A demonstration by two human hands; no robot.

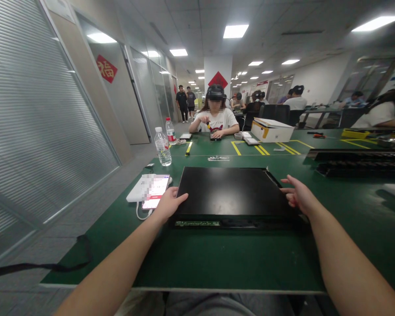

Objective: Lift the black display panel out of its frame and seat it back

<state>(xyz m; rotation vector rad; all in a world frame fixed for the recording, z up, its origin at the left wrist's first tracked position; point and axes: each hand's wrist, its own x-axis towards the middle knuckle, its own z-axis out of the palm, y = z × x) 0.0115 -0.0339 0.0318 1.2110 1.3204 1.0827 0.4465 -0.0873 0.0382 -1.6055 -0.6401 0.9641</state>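
A flat black panel [228, 192] lies in front of me on the green table [237, 263]. A narrow green circuit strip [197, 224] shows along its near edge. My left hand [171, 202] grips the panel's left edge, thumb on top and fingers under or behind the side. At the right edge, my right hand [298, 196] touches the side with its fingers partly curled and the index finger raised. A dark frame piece [274, 177] sticks out at the panel's back right corner.
Left of the panel are a lit phone [156, 189], a white box-like item [134, 193] and a water bottle [163, 147]. Dark long parts [358, 162] lie at the right. Across the table a person [217, 116] works near a white box [271, 130].
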